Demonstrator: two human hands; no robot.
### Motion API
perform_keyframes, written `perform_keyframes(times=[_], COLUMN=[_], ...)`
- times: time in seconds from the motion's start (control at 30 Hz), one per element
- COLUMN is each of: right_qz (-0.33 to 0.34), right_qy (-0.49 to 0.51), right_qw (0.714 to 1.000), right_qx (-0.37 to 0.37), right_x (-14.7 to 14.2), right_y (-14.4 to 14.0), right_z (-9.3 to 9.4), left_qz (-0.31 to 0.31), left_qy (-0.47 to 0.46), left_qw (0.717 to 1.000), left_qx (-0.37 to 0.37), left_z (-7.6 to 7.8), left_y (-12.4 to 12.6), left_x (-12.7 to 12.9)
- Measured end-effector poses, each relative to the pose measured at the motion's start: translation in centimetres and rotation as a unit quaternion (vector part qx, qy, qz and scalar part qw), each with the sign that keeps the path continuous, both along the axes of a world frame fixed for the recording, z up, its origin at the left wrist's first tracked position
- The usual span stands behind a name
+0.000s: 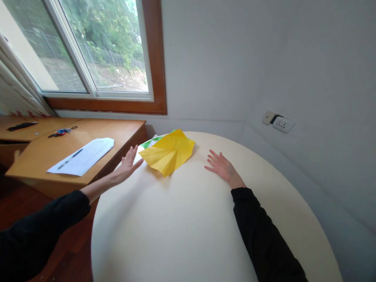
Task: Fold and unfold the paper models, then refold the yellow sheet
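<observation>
On the far side of a round cream table (190, 235), a yellow folded paper (168, 152) is lying flat — its creases are fanning out from one point near its middle, and its outline is jagged, with a sharp corner pointing toward the person. Beneath its far-left edge, green and white sheets (149, 141) are peeking out; how many are stacked there I cannot tell.

Both hands are lying open and gripping nothing. The left hand (128, 164) is hovering at the table's left rim with fingers spread, just beside the yellow paper's left corner, though whether it is touching the surface is unclear. The right hand (221, 166) is resting palm down on the tabletop, fingers splayed, near the paper's right side but apart from it. Both arms are wearing black sleeves.

To the left, a wooden desk (117, 133) is standing under a window (88, 51) — on it one white sheet (84, 156) is lying with one dark pen (69, 159) across it, and farther back a small tangle with blue and red parts (61, 132) is sitting, too small to identify. One dark flat object (22, 126) is lying on a second desk surface behind. One wall socket (282, 123) is showing on the right wall.
</observation>
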State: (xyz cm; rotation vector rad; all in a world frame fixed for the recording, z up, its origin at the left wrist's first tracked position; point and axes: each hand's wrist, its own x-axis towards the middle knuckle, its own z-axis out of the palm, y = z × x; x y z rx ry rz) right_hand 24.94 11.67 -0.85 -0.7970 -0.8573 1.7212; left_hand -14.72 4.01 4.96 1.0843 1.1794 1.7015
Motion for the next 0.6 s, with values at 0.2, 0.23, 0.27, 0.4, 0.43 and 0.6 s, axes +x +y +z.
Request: perform_keyframes(times=[0.2,0.23,0.27,0.4,0.43,0.6], right_qz=[-0.032,-0.033,-0.03,0.047,0.074,0.225], right_qy=[-0.088,-0.103,-0.118,-0.29,-0.33,-0.538], right_qw=[0.995,0.994,0.992,0.954,0.938,0.803], right_qx=[0.029,0.031,0.031,0.06,0.074,0.121], right_x=[3.1,3.7,4.2,5.8,6.0,6.1], right_y=[-3.8,-4.5,-5.2,-8.0,-8.6,-11.3], right_z=[0.1,0.2,0.3,1.8,2.5,5.0], left_qz=[-0.219,-0.247,-0.267,-0.318,-0.326,-0.359], left_qy=[0.478,0.534,0.581,0.681,0.692,0.708], left_qw=[0.846,0.803,0.763,0.658,0.643,0.609], left_qx=[-0.086,-0.093,-0.092,-0.05,-0.036,-0.002], left_z=[-5.2,-5.5,-5.6,-5.0,-4.8,-4.7], left_y=[-5.8,-6.6,-7.3,-9.0,-9.2,-9.8], left_x=[1.7,1.7,1.6,1.7,1.7,2.2])
